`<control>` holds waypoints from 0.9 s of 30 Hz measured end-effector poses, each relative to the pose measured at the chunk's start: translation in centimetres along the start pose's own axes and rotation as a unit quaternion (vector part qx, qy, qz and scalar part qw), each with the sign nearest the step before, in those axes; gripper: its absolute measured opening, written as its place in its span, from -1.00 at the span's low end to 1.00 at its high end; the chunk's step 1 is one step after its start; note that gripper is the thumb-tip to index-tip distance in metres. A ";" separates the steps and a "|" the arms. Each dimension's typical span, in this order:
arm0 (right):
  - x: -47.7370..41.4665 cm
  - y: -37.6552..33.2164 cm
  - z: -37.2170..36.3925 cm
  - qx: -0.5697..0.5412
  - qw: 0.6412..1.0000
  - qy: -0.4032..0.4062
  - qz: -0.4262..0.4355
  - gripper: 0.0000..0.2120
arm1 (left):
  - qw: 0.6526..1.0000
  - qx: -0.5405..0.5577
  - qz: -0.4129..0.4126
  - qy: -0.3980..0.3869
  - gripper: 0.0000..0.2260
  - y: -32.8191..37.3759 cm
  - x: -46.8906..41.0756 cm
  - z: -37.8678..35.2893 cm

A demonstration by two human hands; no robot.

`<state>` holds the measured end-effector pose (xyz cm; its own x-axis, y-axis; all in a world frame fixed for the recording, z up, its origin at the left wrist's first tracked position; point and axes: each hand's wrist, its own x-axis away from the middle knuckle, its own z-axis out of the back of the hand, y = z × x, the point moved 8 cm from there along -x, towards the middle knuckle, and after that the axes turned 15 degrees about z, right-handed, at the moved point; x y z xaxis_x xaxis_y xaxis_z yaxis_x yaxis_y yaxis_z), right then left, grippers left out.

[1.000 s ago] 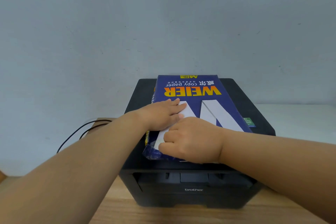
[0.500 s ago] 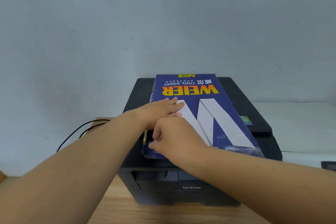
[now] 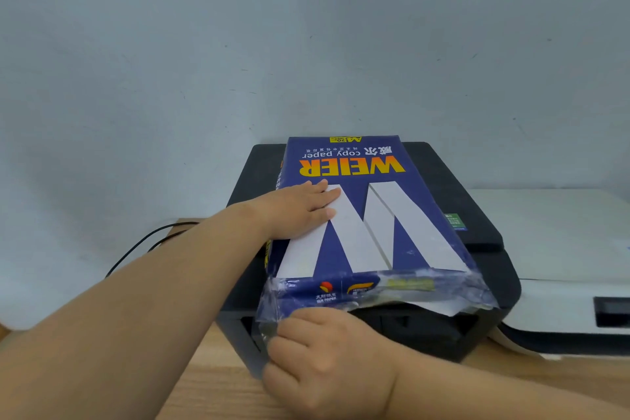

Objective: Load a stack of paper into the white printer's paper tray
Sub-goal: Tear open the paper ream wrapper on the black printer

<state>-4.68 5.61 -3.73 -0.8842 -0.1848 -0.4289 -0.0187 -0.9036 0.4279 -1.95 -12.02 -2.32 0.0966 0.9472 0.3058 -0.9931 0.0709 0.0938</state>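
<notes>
A blue pack of copy paper [image 3: 358, 222] lies on top of a black printer [image 3: 477, 235]. My left hand [image 3: 300, 211] rests flat on the pack's left side, fingers together, pressing it down. My right hand [image 3: 327, 358] is below the pack's near end, fingers closed on the loose wrapper flap [image 3: 341, 293], which hangs open toward me. A white sheet edge [image 3: 443, 309] shows under the flap. The white printer [image 3: 562, 249] stands to the right of the black one; its paper tray is not visible.
Both printers stand on a wooden table [image 3: 204, 378] against a pale wall. A black cable [image 3: 143, 245] runs behind the table at the left. A dark display panel [image 3: 612, 312] sits on the white printer's front.
My right hand has moved from the top of the pack down to its near end and pulled the wrapper flap open toward me. The left hand has stayed flat on the pack.
</notes>
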 end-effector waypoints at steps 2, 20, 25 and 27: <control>0.5 -0.1 -0.1 -0.010 1.000 -0.002 -0.012 -0.78 | 1.000 -0.002 -0.001 0.000 -0.54 0.0 0.0 0.0; 7.8 2.9 2.6 0.096 0.957 -0.051 -0.267 -0.76 | 1.000 -0.002 0.010 0.000 -0.53 0.1 0.0 0.0; 9.3 1.7 0.6 0.100 0.961 -0.027 -0.257 -0.66 | 1.000 -0.002 0.013 -0.002 -0.54 0.0 0.0 -0.1; 9.8 1.4 -0.1 0.094 0.962 -0.037 -0.254 -0.77 | 1.000 -0.003 0.013 -0.002 -0.53 0.0 -0.1 0.0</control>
<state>-13.31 2.50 -7.43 -0.7698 0.2971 -0.5650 -0.5348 -0.7833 0.3169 -1.98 -12.08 -2.36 0.0708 0.9473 0.3126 -0.9956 0.0477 0.0809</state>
